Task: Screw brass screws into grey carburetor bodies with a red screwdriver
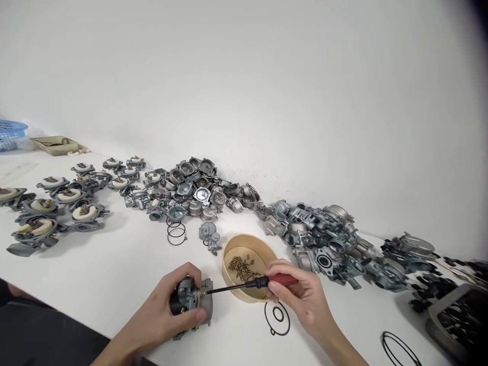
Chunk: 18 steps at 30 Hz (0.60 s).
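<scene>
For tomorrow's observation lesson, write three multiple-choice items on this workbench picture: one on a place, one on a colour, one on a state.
1. Where is the bowl of screws?
A. Just beyond the screwdriver
B. On the blue basket
C. Under the table

2. What colour is the screwdriver's handle?
A. Yellow
B. Red
C. Green

3. How is the carburetor at the front held?
A. Lying untouched
B. Gripped by the left hand
C. Hanging from a hook

Answers:
1 A: the shaft crosses in front of the bowl's near rim.
2 B: red shows between the fingers of the right hand.
3 B: the left fingers wrap it while the screwdriver tip meets its side.
</scene>
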Motion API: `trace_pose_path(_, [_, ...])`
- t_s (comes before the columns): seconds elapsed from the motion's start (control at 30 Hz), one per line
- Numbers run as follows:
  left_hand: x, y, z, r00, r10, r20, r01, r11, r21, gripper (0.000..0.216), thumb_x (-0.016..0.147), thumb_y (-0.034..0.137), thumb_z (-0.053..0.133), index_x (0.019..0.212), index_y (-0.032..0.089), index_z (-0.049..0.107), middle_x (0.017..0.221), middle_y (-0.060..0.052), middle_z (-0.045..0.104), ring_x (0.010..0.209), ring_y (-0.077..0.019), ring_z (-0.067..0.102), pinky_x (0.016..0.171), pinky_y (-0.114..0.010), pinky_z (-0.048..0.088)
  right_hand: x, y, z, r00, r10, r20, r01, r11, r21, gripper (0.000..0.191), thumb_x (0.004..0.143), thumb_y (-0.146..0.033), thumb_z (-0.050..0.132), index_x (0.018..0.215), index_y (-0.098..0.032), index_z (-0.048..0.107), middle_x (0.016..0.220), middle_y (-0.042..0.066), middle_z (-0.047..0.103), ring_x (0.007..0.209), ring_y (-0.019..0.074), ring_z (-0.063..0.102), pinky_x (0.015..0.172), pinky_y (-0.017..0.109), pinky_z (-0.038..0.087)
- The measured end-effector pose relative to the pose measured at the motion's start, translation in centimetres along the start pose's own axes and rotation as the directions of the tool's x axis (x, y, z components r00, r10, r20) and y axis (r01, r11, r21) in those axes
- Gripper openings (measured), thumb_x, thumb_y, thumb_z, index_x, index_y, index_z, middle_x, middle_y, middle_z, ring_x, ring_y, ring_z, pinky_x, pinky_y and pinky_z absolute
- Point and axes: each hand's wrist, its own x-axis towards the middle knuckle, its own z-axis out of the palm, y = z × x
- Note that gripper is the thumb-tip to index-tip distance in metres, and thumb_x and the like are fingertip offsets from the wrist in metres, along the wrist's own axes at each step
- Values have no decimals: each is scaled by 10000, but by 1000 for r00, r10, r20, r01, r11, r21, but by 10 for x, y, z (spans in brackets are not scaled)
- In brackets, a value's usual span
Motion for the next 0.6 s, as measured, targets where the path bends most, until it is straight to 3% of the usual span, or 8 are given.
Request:
trace_pose_path(0.1, [0,-1,0,1000,-21,11,22,1000,-22,367,867,419,787,1070,254,530,998,-7,564,837,-192,498,746,-285,402,0,0,0,1000,11,8,-10,1000,-7,205,912,-392,876,1025,-221,867,1066,114,768,633,150,708,572,259,663])
trace_pose_path(0.23, [-2,-1,1,1000,-15,-5,15,1000,-8,291,891,379,738,1044,255,524,1005,-3,536,846,-189,503,747,-287,411,0,1,-1,1000,18,10,-18,1000,-16,234,899,-417,885,1031,-223,876,1064,122,776,720,183,737,588,255,674])
trace_pose_path(0.4, [-3,-3,1,1000,21,-5,-21,999,-45,280,959,421,737,1030,248,529,1050,-32,559,992,-235,552,783,-300,424,1,4,-3,1000,8,14,-8,999,-33,239,898,-423,885,1042,-232,881,1077,128,779,753,197,754,593,255,681])
trace_pose_path(0.6, [-2,-6,1,999,53,-2,-53,994,-96,312,1006,496,730,1029,253,535,1058,-24,547,981,-222,525,822,-313,410,1,-2,0,1000,4,16,-4,1000,-9,225,888,-410,896,1024,-231,887,1052,122,778,723,184,744,588,246,675])
